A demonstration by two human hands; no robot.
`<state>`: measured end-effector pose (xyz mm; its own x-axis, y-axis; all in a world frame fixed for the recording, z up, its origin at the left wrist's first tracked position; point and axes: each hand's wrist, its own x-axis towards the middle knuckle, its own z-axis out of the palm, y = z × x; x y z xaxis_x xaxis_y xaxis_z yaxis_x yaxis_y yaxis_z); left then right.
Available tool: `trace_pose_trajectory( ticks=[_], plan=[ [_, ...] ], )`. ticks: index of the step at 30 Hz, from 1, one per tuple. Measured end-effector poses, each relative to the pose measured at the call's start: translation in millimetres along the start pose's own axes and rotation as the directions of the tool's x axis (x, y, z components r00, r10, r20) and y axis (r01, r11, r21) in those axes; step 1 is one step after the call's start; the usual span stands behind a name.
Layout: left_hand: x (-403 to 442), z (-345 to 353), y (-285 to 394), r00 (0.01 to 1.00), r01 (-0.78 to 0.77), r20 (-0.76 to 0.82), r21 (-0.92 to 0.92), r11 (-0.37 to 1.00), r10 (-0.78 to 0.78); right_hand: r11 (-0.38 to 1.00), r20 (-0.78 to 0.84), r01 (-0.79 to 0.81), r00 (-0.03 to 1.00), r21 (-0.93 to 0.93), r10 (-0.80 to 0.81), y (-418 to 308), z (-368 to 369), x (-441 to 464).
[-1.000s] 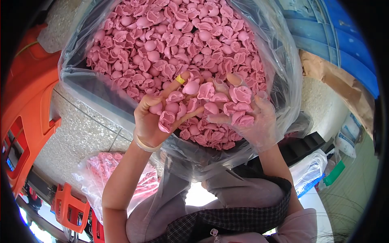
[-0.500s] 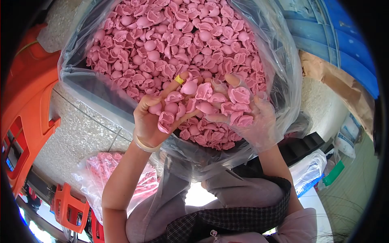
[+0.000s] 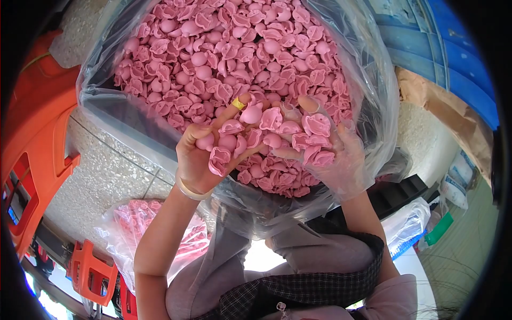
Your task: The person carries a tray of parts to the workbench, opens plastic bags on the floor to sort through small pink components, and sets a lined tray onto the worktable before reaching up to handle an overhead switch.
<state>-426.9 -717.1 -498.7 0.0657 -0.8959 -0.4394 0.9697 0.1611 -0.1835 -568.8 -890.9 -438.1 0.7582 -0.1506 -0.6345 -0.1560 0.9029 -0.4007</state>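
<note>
My left hand [image 3: 195, 154] is palm up with its fingers spread and curved, cradling several small pink cup-shaped plastic pieces [image 3: 228, 142]. A yellow band circles one of its fingers, and a pale bracelet is on the wrist. Facing it, my right hand [image 3: 346, 160] wears a thin clear glove and cups more of the pink pieces [image 3: 316, 125]. Between the two hands the pieces nearly meet. Both hands are above a large heap of the same pink pieces [image 3: 213, 58], which lies in a container lined with a clear plastic bag [image 3: 373, 101].
A clear bag of pink pieces [image 3: 136, 218] sits on the speckled floor [image 3: 114, 154] at the left. Orange stools [image 3: 40, 117] stand along the left side. At the right are a blue barrel [image 3: 453, 48], brown paper [image 3: 442, 106] and a black ridged tray [image 3: 402, 192].
The held pieces and fingertips have shifted very slightly to the right. Both hands keep the same cupped pose, and the heap looks unchanged.
</note>
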Motion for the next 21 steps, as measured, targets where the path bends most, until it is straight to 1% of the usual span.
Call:
trace_pose_trajectory(
  ticks=[5, 8, 10, 12, 13, 15, 19, 21],
  plan=[
    [0, 1, 1, 1.000, 0.008, 0.019, -0.010, 1.000, -0.008, 1.000, 0.016, 0.013, 1.000, 0.005, -0.013, 1, 0, 0],
    [-3, 0, 0, 1.000, 0.004, -0.024, -0.006, 1.000, -0.004, 1.000, 0.003, 0.013, 1.000, -0.013, -0.013, 1, 1, -1],
    [-2, 20, 1, 0.987, 0.008, -0.158, -0.063, 0.998, -0.018, 0.999, -0.002, 0.008, 1.000, -0.034, -0.008, 0, 2, -2],
    [-3, 25, -1, 0.985, -0.007, -0.171, -0.016, 1.000, 0.004, 1.000, 0.003, 0.011, 1.000, -0.014, -0.011, 1, 0, -1],
    [-3, 19, -5, 0.993, -0.025, -0.115, 0.058, 0.998, 0.032, 1.000, 0.005, 0.012, 1.000, -0.004, -0.012, 1, -1, -1],
    [-3, 12, -7, 0.998, -0.037, -0.056, 0.084, 0.996, 0.042, 1.000, -0.003, 0.025, 1.000, -0.003, -0.025, -1, 3, -1],
    [-1, 14, -4, 0.997, -0.022, -0.074, -0.113, 0.993, 0.014, 0.997, -0.002, 0.049, 0.999, 0.064, -0.049, -1, 3, -2],
    [0, 18, -4, 0.995, -0.027, -0.094, -0.164, 0.986, 0.012, 0.998, -0.030, 0.052, 0.998, 0.019, -0.052, -3, 3, -3]
  ],
)
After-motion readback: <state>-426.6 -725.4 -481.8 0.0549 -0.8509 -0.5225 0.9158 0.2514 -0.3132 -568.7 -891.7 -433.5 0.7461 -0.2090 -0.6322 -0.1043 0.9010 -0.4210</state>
